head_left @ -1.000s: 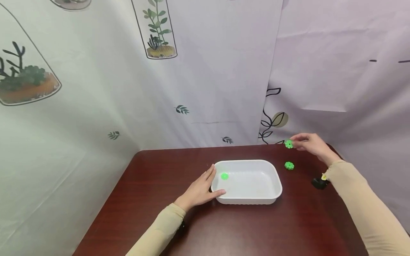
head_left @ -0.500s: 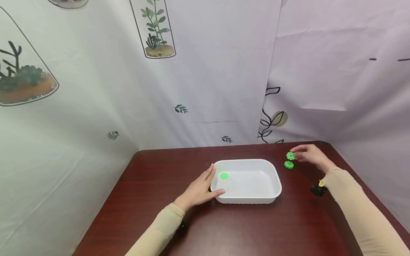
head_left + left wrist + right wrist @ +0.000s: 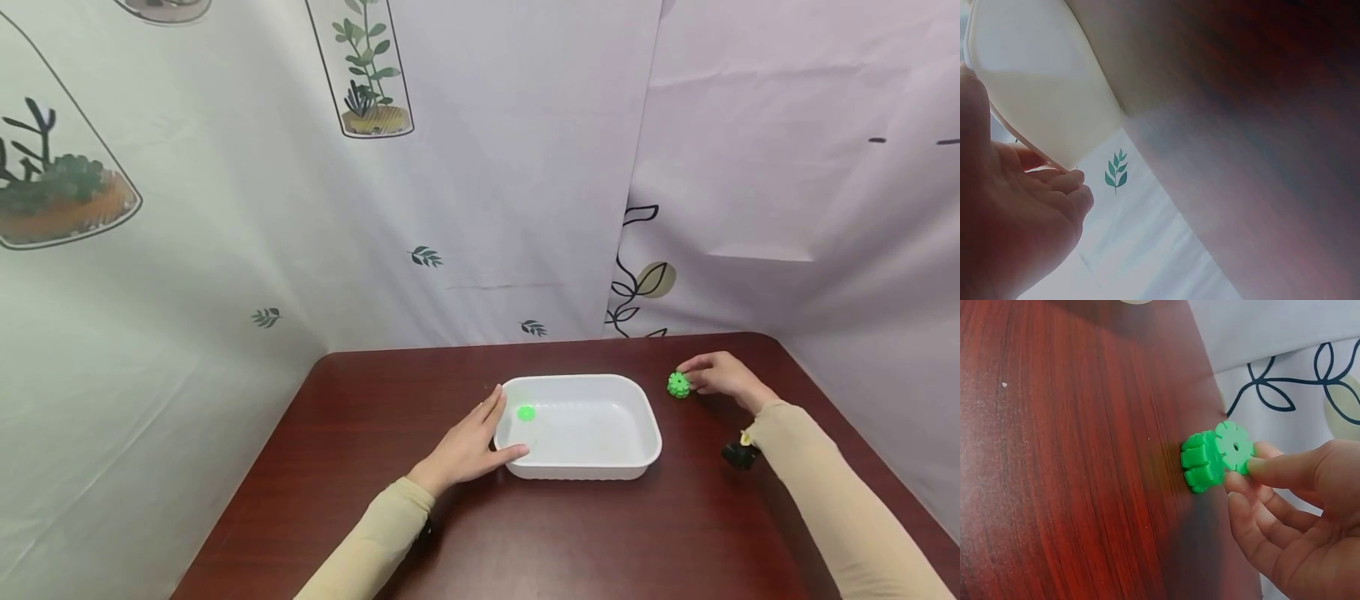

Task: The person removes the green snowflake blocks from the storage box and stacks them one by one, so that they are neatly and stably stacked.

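Observation:
My right hand (image 3: 723, 375) pinches a green notched plastic disc (image 3: 1234, 445) between thumb and fingertips. The disc is tilted right at a small stack of matching green discs (image 3: 1199, 461), overlapping it in the head view. My left hand (image 3: 465, 442) lies on the left end of a white rectangular tray (image 3: 637, 472), fingers stretched along its left rim and thumb across the near rim. From the left wrist view, the fingers (image 3: 1063, 190) rest against the tray's edge. Inside the tray, near its left end, lies a bright green disc (image 3: 527, 413).
Both objects and hands are over a dark reddish wooden table (image 3: 570, 533). A pale printed curtain (image 3: 480, 192) hangs behind and along its sides. Something black with a small yellow flower (image 3: 741, 452) sits beneath the right wrist.
My right hand has come down toward the table, bringing the pinched green disc from above the stack to right at it. The left hand and tray have stayed in place.

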`<state>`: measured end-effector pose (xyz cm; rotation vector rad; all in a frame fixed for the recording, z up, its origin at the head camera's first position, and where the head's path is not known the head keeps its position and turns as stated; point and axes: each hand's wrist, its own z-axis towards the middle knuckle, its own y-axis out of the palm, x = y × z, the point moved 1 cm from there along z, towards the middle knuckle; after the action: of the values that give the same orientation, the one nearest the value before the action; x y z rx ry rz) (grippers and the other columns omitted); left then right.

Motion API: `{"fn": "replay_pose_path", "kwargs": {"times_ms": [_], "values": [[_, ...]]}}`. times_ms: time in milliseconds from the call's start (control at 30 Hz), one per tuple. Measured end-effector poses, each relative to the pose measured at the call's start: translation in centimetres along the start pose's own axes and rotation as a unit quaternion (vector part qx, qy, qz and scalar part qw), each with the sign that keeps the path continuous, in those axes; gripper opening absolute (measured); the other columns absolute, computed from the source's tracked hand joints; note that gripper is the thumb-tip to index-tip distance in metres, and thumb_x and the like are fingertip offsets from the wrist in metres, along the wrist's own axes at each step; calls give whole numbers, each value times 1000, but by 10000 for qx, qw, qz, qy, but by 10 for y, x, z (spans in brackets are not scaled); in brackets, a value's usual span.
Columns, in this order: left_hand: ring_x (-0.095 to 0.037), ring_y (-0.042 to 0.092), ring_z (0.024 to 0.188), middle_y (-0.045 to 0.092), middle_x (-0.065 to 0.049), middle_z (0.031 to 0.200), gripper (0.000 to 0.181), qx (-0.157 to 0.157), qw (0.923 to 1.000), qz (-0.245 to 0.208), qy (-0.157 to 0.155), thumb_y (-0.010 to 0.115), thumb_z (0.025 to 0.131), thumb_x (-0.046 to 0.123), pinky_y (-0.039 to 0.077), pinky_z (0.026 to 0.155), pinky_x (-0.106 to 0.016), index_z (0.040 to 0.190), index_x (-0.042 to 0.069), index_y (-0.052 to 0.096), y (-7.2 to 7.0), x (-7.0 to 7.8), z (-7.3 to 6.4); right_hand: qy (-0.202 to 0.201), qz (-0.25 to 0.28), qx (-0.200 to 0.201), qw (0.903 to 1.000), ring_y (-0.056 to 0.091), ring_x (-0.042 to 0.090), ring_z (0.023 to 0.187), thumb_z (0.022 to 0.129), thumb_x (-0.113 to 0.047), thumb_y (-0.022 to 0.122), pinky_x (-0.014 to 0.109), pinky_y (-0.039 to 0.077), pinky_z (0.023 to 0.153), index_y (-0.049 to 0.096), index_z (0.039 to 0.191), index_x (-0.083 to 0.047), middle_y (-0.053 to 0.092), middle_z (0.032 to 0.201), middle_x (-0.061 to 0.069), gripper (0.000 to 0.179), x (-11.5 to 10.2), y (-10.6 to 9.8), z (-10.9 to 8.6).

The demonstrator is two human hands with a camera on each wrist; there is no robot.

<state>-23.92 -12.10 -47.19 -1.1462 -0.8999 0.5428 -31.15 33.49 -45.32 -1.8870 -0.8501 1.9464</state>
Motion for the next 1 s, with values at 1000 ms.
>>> {"fn": "replay_pose_path", "kwargs": {"times_ms": [1000], "values": [[-21,18,152,12,-12,168,101,29,10000,-52,50,53,94,69,29,118,-39,159,0,20,2,-1,2,148,-8,-8,9999,66,20,85,98,-1,58,37,59,76,60,116,23,70,100,23,30,2,2,-2]]}}
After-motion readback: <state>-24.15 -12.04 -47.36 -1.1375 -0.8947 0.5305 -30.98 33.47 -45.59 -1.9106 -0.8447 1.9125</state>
